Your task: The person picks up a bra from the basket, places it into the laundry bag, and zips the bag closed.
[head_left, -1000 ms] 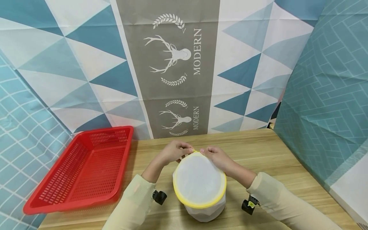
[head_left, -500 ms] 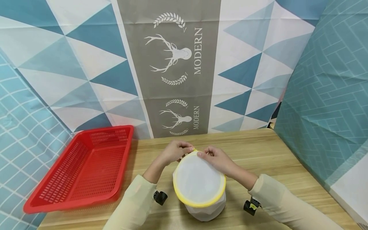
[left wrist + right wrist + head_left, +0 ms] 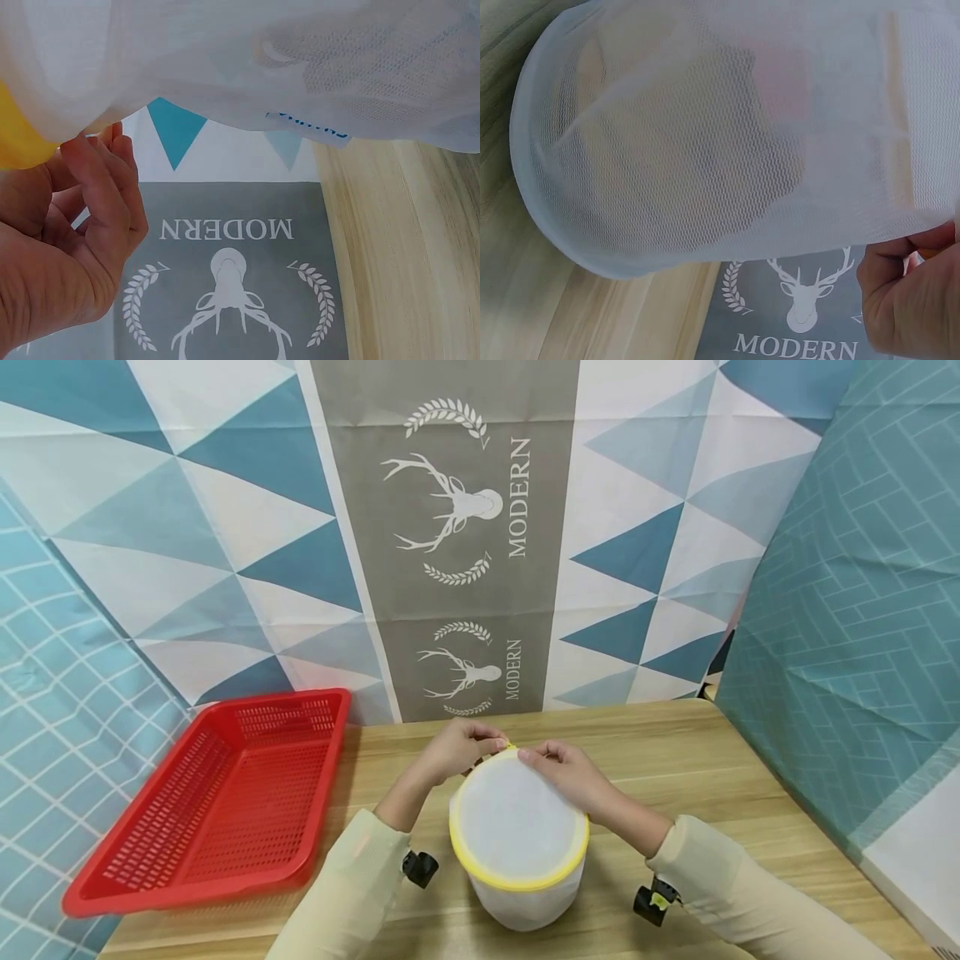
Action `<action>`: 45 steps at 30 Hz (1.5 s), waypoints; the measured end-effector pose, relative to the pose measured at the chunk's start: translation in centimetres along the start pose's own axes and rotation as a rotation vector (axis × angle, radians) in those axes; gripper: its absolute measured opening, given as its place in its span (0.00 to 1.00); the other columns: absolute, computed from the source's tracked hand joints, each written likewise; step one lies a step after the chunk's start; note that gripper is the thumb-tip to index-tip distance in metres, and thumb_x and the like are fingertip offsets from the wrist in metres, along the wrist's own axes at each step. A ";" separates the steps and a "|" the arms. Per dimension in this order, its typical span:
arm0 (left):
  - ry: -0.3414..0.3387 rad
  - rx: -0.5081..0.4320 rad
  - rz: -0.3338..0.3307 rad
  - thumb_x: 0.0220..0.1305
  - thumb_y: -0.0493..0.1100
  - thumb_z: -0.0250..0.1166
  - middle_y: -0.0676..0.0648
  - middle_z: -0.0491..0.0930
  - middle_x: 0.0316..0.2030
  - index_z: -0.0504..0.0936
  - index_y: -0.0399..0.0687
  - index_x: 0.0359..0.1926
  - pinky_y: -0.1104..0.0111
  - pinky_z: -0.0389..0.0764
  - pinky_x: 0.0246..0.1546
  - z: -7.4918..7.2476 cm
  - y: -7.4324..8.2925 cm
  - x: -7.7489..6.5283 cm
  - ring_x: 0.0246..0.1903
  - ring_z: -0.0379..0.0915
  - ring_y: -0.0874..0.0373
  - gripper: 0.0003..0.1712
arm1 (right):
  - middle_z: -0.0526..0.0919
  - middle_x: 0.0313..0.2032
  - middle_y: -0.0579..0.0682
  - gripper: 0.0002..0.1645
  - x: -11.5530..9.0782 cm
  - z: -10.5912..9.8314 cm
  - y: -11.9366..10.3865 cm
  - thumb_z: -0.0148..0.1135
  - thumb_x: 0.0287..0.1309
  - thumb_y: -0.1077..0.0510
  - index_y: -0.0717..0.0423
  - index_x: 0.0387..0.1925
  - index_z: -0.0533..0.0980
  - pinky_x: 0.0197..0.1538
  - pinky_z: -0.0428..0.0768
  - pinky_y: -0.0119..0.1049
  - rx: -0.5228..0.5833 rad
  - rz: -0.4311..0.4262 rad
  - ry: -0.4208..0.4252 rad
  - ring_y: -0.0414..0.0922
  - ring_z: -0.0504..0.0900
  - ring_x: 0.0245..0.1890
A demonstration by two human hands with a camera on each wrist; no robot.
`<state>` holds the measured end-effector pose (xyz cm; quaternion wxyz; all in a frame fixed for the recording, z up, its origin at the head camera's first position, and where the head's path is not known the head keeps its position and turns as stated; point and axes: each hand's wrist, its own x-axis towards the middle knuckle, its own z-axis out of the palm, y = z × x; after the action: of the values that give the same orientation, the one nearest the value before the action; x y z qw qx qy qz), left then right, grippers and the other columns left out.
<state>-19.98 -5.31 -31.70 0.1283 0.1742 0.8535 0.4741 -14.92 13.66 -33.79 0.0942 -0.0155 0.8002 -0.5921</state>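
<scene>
A white mesh laundry bag (image 3: 521, 827) with a yellow zip band (image 3: 517, 885) round its top stands in the middle of the table in the head view. Soft cloth-like items (image 3: 675, 150) show dimly through its mesh in the right wrist view. At the far edge of the band, my left hand (image 3: 459, 752) pinches the yellow zip end with thumb and fingers. My right hand (image 3: 573, 781) holds the rim just to the right, its thumb lying on top. The left wrist view has the left hand (image 3: 75, 210) at the yellow edge, beside the hanging mesh.
On the left stands a red perforated plastic basket (image 3: 255, 793). The wooden table (image 3: 660, 743) ends at a patterned cloth backdrop (image 3: 480, 543). A white box-like edge (image 3: 915, 852) lies at the far right.
The bag has risen slightly and its side looks smoother. My right thumb has shifted left along the rim, closer to the left hand, which keeps its pinch.
</scene>
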 end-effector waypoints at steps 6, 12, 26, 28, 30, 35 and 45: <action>0.021 0.056 0.034 0.63 0.43 0.62 0.47 0.83 0.35 0.84 0.44 0.42 0.72 0.76 0.26 0.2 0.1 0.2 0.26 0.74 0.62 0.11 | 0.79 0.29 0.50 0.25 -0.2 -0.1 0.2 0.52 0.65 0.44 0.62 0.45 0.75 0.25 0.80 0.34 0.048 -0.011 -0.018 0.40 0.79 0.21; 0.015 0.062 0.046 0.63 0.41 0.61 0.47 0.83 0.33 0.85 0.43 0.39 0.72 0.75 0.25 0.4 -0.1 0.3 0.26 0.73 0.62 0.09 | 0.77 0.24 0.48 0.24 -0.4 -0.2 0.3 0.44 0.69 0.47 0.66 0.48 0.72 0.23 0.79 0.32 0.086 0.000 -0.047 0.39 0.77 0.19; 0.023 0.062 0.064 0.62 0.41 0.62 0.46 0.83 0.35 0.85 0.43 0.38 0.72 0.77 0.27 0.7 -0.3 0.2 0.28 0.74 0.62 0.08 | 0.76 0.23 0.46 0.22 -0.6 -0.1 0.7 0.42 0.68 0.53 0.70 0.46 0.71 0.23 0.76 0.29 0.121 -0.027 -0.093 0.37 0.75 0.19; 0.022 0.061 0.063 0.62 0.41 0.62 0.46 0.83 0.35 0.85 0.43 0.39 0.72 0.77 0.28 0.7 -0.4 0.2 0.28 0.75 0.62 0.08 | 0.75 0.23 0.46 0.22 -0.6 -0.1 0.7 0.42 0.68 0.53 0.70 0.45 0.71 0.23 0.76 0.29 0.119 -0.028 -0.085 0.37 0.75 0.18; 0.024 0.065 0.068 0.62 0.42 0.62 0.46 0.83 0.35 0.85 0.44 0.38 0.72 0.77 0.28 0.6 -0.5 0.2 0.28 0.75 0.62 0.08 | 0.75 0.23 0.46 0.21 -0.7 0.0 0.8 0.43 0.68 0.53 0.69 0.44 0.71 0.22 0.76 0.29 0.118 -0.025 -0.070 0.37 0.75 0.18; 0.033 0.059 0.079 0.63 0.42 0.62 0.46 0.83 0.36 0.85 0.45 0.38 0.71 0.77 0.28 0.6 -0.9 0.1 0.29 0.75 0.61 0.08 | 0.75 0.22 0.46 0.20 -0.8 0.2 0.8 0.43 0.69 0.53 0.68 0.42 0.71 0.22 0.75 0.30 0.125 -0.016 -0.039 0.37 0.74 0.18; 0.022 0.081 0.109 0.63 0.42 0.61 0.47 0.83 0.38 0.86 0.47 0.38 0.70 0.77 0.31 0.7 -0.9 0.2 0.35 0.75 0.59 0.08 | 0.75 0.19 0.45 0.20 -0.3 -0.4 0.9 0.47 0.66 0.49 0.63 0.36 0.74 0.22 0.76 0.30 0.101 -0.007 -0.065 0.37 0.75 0.16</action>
<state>-20.06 -5.10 -32.85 0.0857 0.2201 0.8627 0.4471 -14.66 14.29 -34.51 0.1189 -0.0326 0.7658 -0.6311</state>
